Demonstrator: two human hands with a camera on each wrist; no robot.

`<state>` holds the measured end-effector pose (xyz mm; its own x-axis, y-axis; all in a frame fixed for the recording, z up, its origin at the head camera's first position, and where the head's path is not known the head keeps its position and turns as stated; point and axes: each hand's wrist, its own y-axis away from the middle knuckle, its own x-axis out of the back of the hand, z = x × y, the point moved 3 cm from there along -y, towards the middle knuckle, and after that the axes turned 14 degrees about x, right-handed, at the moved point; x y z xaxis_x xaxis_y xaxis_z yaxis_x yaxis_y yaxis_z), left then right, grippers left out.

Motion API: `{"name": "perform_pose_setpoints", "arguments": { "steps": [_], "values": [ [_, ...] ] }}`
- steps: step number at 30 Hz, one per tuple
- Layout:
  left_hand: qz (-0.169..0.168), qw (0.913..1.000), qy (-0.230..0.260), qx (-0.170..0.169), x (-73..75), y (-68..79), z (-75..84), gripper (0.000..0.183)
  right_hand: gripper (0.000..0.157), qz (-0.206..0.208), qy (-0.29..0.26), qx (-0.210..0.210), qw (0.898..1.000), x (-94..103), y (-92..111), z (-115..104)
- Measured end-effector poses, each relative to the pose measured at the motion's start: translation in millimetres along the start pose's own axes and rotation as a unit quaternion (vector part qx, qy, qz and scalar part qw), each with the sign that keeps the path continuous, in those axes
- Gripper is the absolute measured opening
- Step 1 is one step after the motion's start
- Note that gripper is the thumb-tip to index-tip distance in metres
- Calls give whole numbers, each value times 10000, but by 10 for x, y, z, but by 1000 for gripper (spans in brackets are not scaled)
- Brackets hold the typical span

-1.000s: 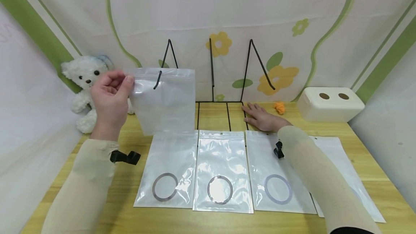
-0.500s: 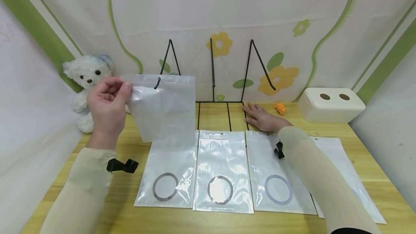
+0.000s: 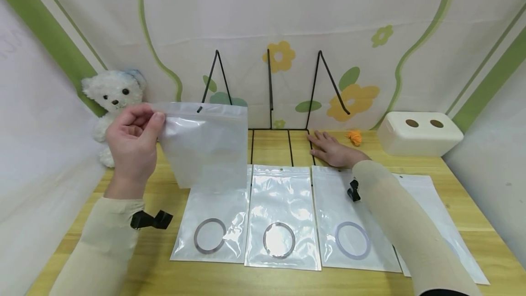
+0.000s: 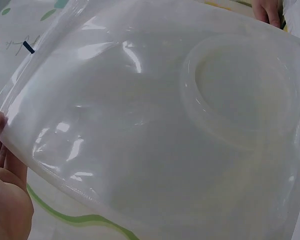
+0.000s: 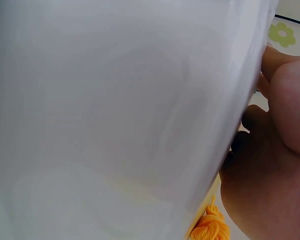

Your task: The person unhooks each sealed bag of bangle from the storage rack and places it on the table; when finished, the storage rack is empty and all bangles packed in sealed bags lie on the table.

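My left hand (image 3: 132, 147) pinches the top left corner of a translucent zip bag (image 3: 205, 145). A pale ring (image 4: 190, 85) shows inside that bag in the left wrist view. The bag hangs at the left arm of a black wire rack (image 3: 277, 129), whose hook tip (image 4: 28, 47) sticks out in front of the bag near its top edge. My right hand (image 3: 334, 150) rests with fingers spread on the right side of the rack's base. In the right wrist view a blurred pale bag (image 5: 115, 100) covers most of the frame, beside the right hand.
Several silvery zip bags lie in a row at the front, among them a middle bag (image 3: 283, 200) with a ring in it. A white teddy bear (image 3: 113, 92) sits back left. An orange yarn tassel (image 3: 354, 137) and a white box (image 3: 419, 138) with two holes stand right.
My left hand has come down and a little left, lowering the bag, so the hook tip now shows nearer its top edge. The right hand has stayed in place.
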<state>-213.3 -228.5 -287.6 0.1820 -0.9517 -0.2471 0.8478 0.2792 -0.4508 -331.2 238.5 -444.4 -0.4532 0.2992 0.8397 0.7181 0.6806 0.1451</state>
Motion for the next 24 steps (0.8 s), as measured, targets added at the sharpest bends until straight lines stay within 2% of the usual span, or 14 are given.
{"name": "perform_pose_setpoints", "arguments": {
  "steps": [7,10,14,20,24],
  "values": [
    [-15,9986,521,70,-12,30,37,16,72,74,-210,143,9996,6,30,-8],
    [5,9976,691,67,0,34,50,16,71,58,-181,82,9998,0,21,2],
    [26,9985,547,27,21,49,70,17,68,26,-40,-15,10000,-15,3,27],
    [-47,9968,791,31,67,95,87,16,68,23,21,-18,10000,-9,13,-8],
    [95,9962,861,117,152,150,106,15,68,31,36,-28,10000,-2,15,-17]
  ]
}}
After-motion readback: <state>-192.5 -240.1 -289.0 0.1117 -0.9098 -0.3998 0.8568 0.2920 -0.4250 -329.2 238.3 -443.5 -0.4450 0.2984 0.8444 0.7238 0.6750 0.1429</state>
